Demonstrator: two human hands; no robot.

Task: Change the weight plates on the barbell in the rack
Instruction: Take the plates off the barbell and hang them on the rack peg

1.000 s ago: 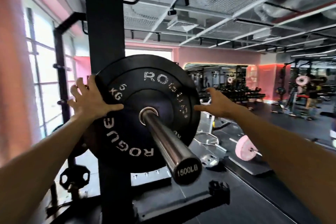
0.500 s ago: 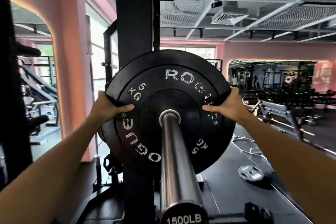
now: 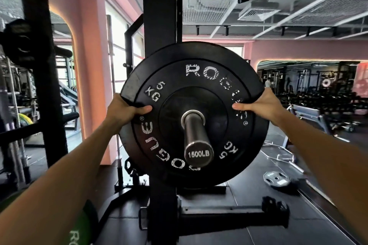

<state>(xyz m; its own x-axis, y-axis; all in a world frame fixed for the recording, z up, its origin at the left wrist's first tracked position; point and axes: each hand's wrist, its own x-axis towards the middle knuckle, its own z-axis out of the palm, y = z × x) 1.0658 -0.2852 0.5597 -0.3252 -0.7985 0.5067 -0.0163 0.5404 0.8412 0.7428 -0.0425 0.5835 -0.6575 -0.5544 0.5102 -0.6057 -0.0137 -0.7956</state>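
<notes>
A single head-worn wide-angle camera is looking forward and slightly down along the barbell sleeve (image 3: pixel 196 135), sitting close to the black plate (image 3: pixel 194 114) at centre, with forearms entering from seven and five o'clock.

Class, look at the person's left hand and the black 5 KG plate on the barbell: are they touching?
Touching. The head view shows the left hand wrapped over the rim of the black plate, thumb pressed flat on its face, with no gap.

Left hand (image 3: pixel 123 110) now curled around the black plate (image 3: pixel 194 113) rim instead of lying flat with spread fingers, right hand (image 3: pixel 260 106) likewise clamped on the opposite rim, barbell sleeve (image 3: pixel 196 135) showing shorter.
</notes>
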